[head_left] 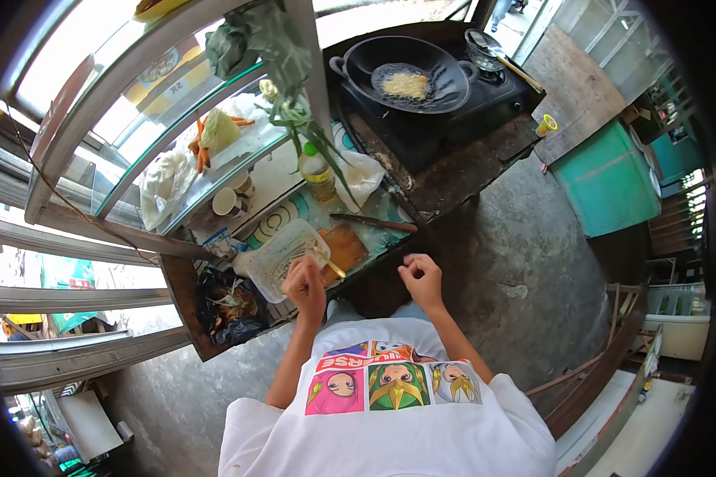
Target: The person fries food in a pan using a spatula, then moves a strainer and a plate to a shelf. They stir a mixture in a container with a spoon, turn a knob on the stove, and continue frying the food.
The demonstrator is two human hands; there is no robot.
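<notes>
At twelve o'clock I register a dark metal wok point(445, 77). At nine, glossy glass shelving point(239, 131). At four, rough, matt concrete floor point(509, 270). Centre: translucent plastic tub point(282, 262).

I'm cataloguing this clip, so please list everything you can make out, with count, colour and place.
Wok: one, black, on the stove
Fried food: one mass, golden, in the wok
Stove: one, black, upper centre
Carrots: several, orange, in the glass case
Paper cups: two, whitish, below the glass shelf
Bottle: one, green cap, on the counter
Knife: one, brown handle, near the counter's edge
Board: one, orange-brown, beside the container
Container: one, whitish, by the left hand
Bin bag: one, black, left of the container
Large box: one, green, right, on the floor
Smaller clutter: too unclear to count
Shirt: one, white, printed, on the person
Hands: two, bare; left hand at the container, right hand beyond the counter's edge
</notes>
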